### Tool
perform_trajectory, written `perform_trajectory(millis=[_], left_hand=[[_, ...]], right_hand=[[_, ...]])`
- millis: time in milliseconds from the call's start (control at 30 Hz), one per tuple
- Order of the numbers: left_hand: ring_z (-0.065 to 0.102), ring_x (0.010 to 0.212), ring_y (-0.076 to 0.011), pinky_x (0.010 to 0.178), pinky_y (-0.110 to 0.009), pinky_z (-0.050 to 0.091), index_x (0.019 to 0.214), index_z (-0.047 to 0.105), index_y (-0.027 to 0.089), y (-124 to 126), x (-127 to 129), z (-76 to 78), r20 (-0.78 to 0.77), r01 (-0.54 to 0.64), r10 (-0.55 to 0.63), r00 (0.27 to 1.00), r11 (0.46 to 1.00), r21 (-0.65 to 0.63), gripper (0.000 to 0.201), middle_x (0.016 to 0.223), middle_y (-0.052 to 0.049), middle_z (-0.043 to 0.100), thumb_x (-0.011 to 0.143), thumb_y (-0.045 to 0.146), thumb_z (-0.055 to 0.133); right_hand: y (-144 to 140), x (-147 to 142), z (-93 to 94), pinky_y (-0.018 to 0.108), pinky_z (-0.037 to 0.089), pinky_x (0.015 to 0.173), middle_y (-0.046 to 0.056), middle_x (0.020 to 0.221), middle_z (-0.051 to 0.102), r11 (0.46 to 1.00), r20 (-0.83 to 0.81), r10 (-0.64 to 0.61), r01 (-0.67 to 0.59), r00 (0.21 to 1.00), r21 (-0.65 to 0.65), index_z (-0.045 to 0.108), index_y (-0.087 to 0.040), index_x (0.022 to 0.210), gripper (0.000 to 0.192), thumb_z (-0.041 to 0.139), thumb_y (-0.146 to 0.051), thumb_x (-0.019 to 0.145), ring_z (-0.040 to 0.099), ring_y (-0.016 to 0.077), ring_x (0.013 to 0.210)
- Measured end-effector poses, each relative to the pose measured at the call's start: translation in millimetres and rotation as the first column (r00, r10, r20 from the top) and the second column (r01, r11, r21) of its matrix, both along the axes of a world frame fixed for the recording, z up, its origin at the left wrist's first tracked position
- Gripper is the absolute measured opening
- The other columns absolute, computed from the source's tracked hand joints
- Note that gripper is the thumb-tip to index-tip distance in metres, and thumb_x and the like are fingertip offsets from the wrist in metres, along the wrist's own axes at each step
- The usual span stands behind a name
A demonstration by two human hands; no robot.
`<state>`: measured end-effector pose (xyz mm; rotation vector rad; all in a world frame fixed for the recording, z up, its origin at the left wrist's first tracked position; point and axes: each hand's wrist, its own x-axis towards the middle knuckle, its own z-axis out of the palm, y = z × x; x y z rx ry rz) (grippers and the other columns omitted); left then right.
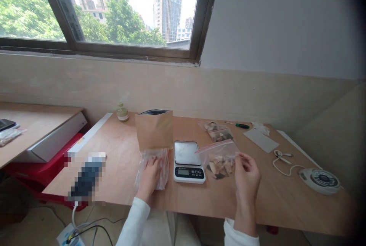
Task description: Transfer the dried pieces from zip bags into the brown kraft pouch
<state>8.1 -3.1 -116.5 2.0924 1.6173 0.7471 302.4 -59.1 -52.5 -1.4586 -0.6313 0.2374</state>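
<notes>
My right hand (246,175) pinches the top right corner of a clear zip bag (219,159) with a red seal, holding it up just right of a small digital scale (188,161). The bag holds pale and dark dried pieces. My left hand (150,175) lies flat on a stack of empty clear bags (164,166) left of the scale. Behind that stack stands an open brown paper pouch (154,128). Two more filled zip bags (218,131) lie farther back on the wooden table (120,150).
A small glass jar (122,112) stands at the wall. A green-handled screwdriver (238,125), a grey sheet (260,139), white scissors (281,156) and a round white timer (320,180) lie to the right. A blurred dark item (85,178) rests front left. A second table (31,124) stands left.
</notes>
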Motion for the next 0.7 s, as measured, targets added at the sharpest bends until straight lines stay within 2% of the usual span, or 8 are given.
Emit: perform_trajectory(millis=[67, 133, 233, 367, 467, 533, 600, 700], left_hand=[[0.055, 0.115, -0.0223, 0.100, -0.039, 0.040, 0.115, 0.061, 0.020, -9, 15, 28.4, 0.261, 0.074, -0.070, 0.963, 0.997, -0.006, 0.031, 0.124, -0.010, 0.061, 0.091, 0.029, 0.043], [0.058, 0.108, -0.0206, 0.092, -0.034, 0.045, 0.113, 0.061, 0.022, -23, 31, 56.4, 0.490, 0.151, -0.105, 0.865, 0.987, -0.054, 0.034, 0.117, -0.008, 0.064, 0.093, 0.037, 0.038], [0.061, 0.091, -0.0191, 0.079, -0.029, 0.047, 0.110, 0.062, 0.022, -39, 47, 83.4, 0.606, 0.268, -0.158, 0.780, 0.959, -0.095, 0.033, 0.108, -0.007, 0.066, 0.088, 0.042, 0.048], [0.052, 0.062, -0.0121, 0.059, -0.023, 0.041, 0.078, 0.061, 0.018, -44, 46, 87.7, 0.602, 0.283, -0.166, 0.781, 0.953, -0.105, 0.025, 0.072, 0.000, 0.061, 0.082, 0.042, 0.057], [0.048, 0.057, -0.0100, 0.055, -0.022, 0.039, 0.070, 0.052, 0.018, -44, 44, 84.9, 0.681, 0.286, -0.110, 0.724, 0.946, -0.150, 0.027, 0.063, 0.004, 0.052, 0.082, 0.042, 0.058], [0.049, 0.054, -0.0098, 0.053, -0.022, 0.040, 0.070, 0.047, 0.019, -45, 46, 85.2, 0.747, 0.270, -0.045, 0.663, 0.945, -0.183, 0.030, 0.062, 0.005, 0.049, 0.081, 0.045, 0.058], [0.051, 0.054, -0.0107, 0.053, -0.023, 0.043, 0.074, 0.045, 0.020, -48, 50, 86.2, 0.796, 0.229, 0.029, 0.605, 0.951, -0.208, 0.030, 0.064, 0.005, 0.050, 0.082, 0.047, 0.056], [0.059, 0.071, -0.0148, 0.066, -0.027, 0.049, 0.082, 0.048, 0.020, -50, 52, 86.5, 0.827, 0.140, 0.120, 0.549, 0.962, -0.233, 0.030, 0.077, 0.001, 0.057, 0.083, 0.050, 0.052]], right_hand=[[-1, -22, 10.5, 0.022, 0.041, 0.051, 0.007, 0.079, 0.066, 0.988, -0.068, 0.152, -0.154, 0.986, -0.022, 0.062, -0.014, 0.090, 0.033, 0.061, -0.043, 0.074, 0.055, 0.0126, 0.057], [0, -42, 18.3, 0.020, 0.033, 0.042, 0.001, 0.064, 0.060, 0.952, -0.135, 0.297, -0.304, 0.945, -0.039, 0.063, -0.014, 0.087, 0.034, 0.060, -0.046, 0.075, 0.044, 0.0091, 0.045], [4, -65, 22.6, 0.019, 0.027, 0.038, -0.004, 0.054, 0.052, 0.889, -0.186, 0.445, -0.458, 0.876, -0.031, 0.061, -0.016, 0.084, 0.034, 0.058, -0.049, 0.078, 0.036, 0.0077, 0.040], [9, -80, 16.5, 0.022, 0.038, 0.047, 0.001, 0.066, 0.059, 0.855, -0.141, 0.507, -0.517, 0.850, -0.045, 0.061, -0.016, 0.087, 0.037, 0.052, -0.051, 0.082, 0.050, 0.0121, 0.052], [11, -89, 13.8, 0.029, 0.047, 0.064, 0.009, 0.090, 0.063, 0.939, 0.023, 0.337, -0.335, 0.941, -0.077, 0.059, -0.016, 0.100, 0.040, 0.057, -0.051, 0.079, 0.058, 0.0185, 0.074], [8, -99, 17.5, 0.032, 0.047, 0.073, 0.011, 0.098, 0.062, 0.962, 0.160, 0.268, -0.255, 0.950, -0.098, 0.059, -0.017, 0.098, 0.037, 0.061, -0.048, 0.078, 0.056, 0.0203, 0.081], [3, -111, 25.0, 0.032, 0.047, 0.072, 0.009, 0.092, 0.063, 0.895, 0.200, 0.444, -0.423, 0.873, -0.144, 0.061, -0.018, 0.091, 0.028, 0.059, -0.045, 0.081, 0.057, 0.0193, 0.079], [-5, -126, 36.3, 0.028, 0.049, 0.069, 0.005, 0.085, 0.065, 0.671, 0.134, 0.741, -0.721, 0.658, -0.172, 0.064, -0.020, 0.087, 0.022, 0.055, -0.040, 0.086, 0.060, 0.0171, 0.075]])
